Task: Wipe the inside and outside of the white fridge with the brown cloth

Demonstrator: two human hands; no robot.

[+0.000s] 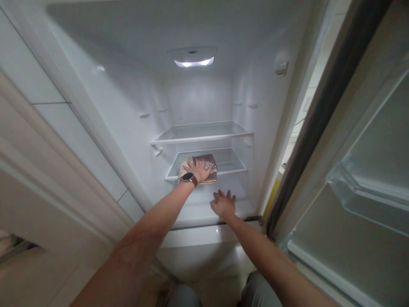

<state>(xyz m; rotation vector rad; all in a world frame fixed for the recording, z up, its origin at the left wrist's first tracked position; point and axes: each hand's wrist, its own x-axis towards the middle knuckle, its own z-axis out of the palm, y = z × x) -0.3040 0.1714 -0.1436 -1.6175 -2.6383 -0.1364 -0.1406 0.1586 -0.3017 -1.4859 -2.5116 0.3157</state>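
Observation:
My left hand [201,170], with a watch [188,177] on its wrist, lies with fingers spread on a folded patterned cloth [209,161] in brown and cream. Beneath the cloth is the front part of the lower glass shelf [231,160] inside an open fridge. Whether the palm presses or grips the cloth is partly hidden, but the fingers look flat. Lower and to the right, my right hand [224,204] has its fingers apart over the fridge's white floor [191,209], holding nothing.
Above the cloth sits an upper glass shelf [204,131]. A lit lamp [193,62] is at the top of the fridge. On the right stands the open door [313,183] with a clear door bin [367,200]. A tiled wall [73,132] runs along the left.

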